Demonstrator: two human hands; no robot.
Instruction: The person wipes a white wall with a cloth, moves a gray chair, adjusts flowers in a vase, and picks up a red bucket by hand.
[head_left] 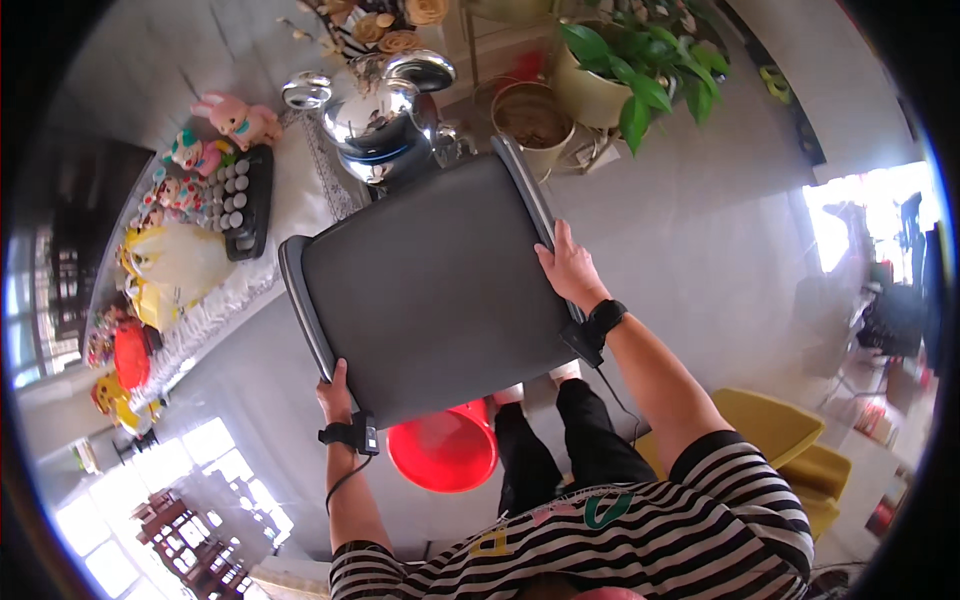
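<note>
Hands: our left hand and right hand each grip an opposite rim of a flat dark grey rectangular panel with raised edges | position: held in air above a red plastic bucket, beside the white-clothed table | axis: long side runs lower-left to upper-right.

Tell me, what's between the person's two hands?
In the head view, a dark grey flat panel with rounded rails spans from the left hand to the right hand; each grips an edge.
</note>
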